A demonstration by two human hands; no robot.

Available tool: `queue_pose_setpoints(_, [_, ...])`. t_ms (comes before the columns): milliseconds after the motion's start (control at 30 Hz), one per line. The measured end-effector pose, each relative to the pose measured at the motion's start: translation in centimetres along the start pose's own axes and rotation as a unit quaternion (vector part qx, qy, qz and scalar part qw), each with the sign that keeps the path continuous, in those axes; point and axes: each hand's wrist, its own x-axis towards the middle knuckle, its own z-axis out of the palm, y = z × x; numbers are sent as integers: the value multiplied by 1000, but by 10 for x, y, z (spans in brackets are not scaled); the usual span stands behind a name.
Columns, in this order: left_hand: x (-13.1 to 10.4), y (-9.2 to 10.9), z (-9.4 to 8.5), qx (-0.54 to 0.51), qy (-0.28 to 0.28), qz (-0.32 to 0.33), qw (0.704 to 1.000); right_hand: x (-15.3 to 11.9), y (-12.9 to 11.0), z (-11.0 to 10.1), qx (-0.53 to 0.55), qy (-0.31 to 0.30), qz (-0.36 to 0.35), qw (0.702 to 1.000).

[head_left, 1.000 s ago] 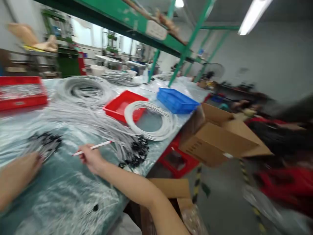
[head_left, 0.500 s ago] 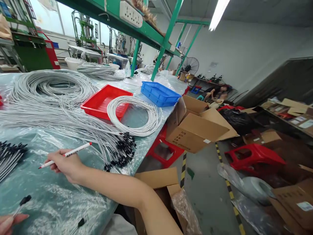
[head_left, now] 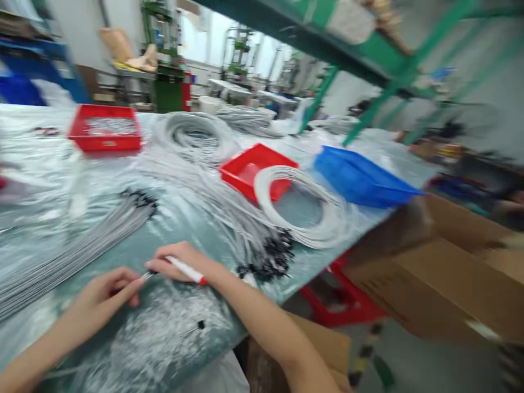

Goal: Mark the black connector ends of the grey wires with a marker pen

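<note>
My left hand (head_left: 108,295) is closed in a pinch on a thin grey cable (head_left: 146,275), just behind its small black end. My right hand (head_left: 178,261) meets it there, its fingertips at that black end. A white marker (head_left: 186,269) with a red tip lies held in my right hand, pointing back toward the forearm. Just right of my hands is a big bundle of cables with black connector ends (head_left: 272,254). Another bundle of grey cables (head_left: 88,245) lies flat to the left. One loose cable end with a black tip (head_left: 200,325) rests in front of me.
Behind stand a red tray of small parts (head_left: 104,144), a second red tray (head_left: 235,172) and a blue bin (head_left: 360,177). A coil of white cable (head_left: 327,226) leans over the second tray. Cardboard boxes (head_left: 429,284) and a red stool (head_left: 347,305) are right of the table edge.
My view has swung left. My left hand has come in with a cable, and my right hand has met it at the black end. The marker now points the other way.
</note>
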Motion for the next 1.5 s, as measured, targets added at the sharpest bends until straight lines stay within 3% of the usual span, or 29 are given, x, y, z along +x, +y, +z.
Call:
queue_pose_setpoints(133, [-13,2,3,-121,-1,-20,992,-5,7,8,51,-39,-19,998])
queue_pose_setpoints(433, [-32,1,-3,-153,-22,-31,987,-13,6,19,35,-72,16,997])
queue_pose_setpoints(700, [-28,-3,1,-210,-58,-55,974,-14,9,21,13,-85,42,995])
queue_pose_setpoints(767, [-25,-6,1,-219,-58,-61,972,-14,11,19,16,-55,58,997])
queue_pose_setpoints(833, [-24,-9,1,-192,-53,-71,977,-14,14,17,67,29,82,994])
queue_pose_setpoints(933, [-23,-9,-1,-100,-49,-72,991,-12,15,21,227,156,101,956])
queue_pose_setpoints(1000, [-23,-7,-2,-48,-51,-73,995,-11,14,26,283,143,118,941])
queue_pose_setpoints(1167, [-21,-5,-4,-9,-63,-84,994,-12,8,42,194,16,193,962])
queue_pose_setpoints(1367, [-21,-6,-3,-12,-76,-89,993,-15,4,50,32,60,134,989])
queue_pose_setpoints(1500, [-22,-1,-5,-18,-97,-103,990,-17,0,52,-15,72,106,992])
